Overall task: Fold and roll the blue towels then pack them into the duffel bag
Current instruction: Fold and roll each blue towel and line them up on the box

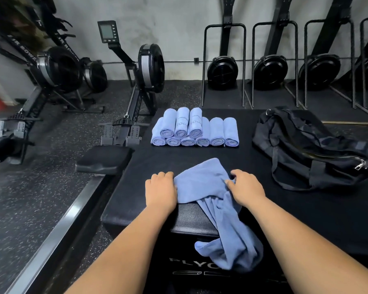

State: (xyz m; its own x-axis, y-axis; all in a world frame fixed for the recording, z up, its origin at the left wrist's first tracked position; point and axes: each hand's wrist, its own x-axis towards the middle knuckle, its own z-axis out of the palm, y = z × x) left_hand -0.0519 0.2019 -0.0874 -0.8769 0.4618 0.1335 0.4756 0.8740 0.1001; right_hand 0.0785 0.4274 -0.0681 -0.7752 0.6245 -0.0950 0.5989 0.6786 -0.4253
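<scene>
A loose blue towel (202, 183) lies crumpled on the near part of a black plyo box (200, 153). Its upper half is spread on the top surface, and its lower half spills over the near edge at 6 o'clock, hanging in folds down the box's front face. Both hands are on the towel and set apart. The left hand (160, 188) sits at the towel's 9 o'clock edge with its fingers curled down onto the cloth. The right hand (245, 187) is at the 3 o'clock side, its fingers bunched around a fold of the fabric.

At 12 o'clock from the hands, well apart from the loose towel, a stack of rolled blue towels (194, 129) stands on the box top with the spiral ends facing the camera. Six rolls lie side by side in the bottom row, and three rest on top toward the left.

At 2 o'clock a black duffel bag (302, 149) lies slumped on the box. Its zipper pull (359, 166) is at the right end and its straps trail onto the surface.

On the rubber floor at 10 to 11 o'clock stands a rowing machine (145, 77), its seat (104, 160) just beside the box's left edge.
</scene>
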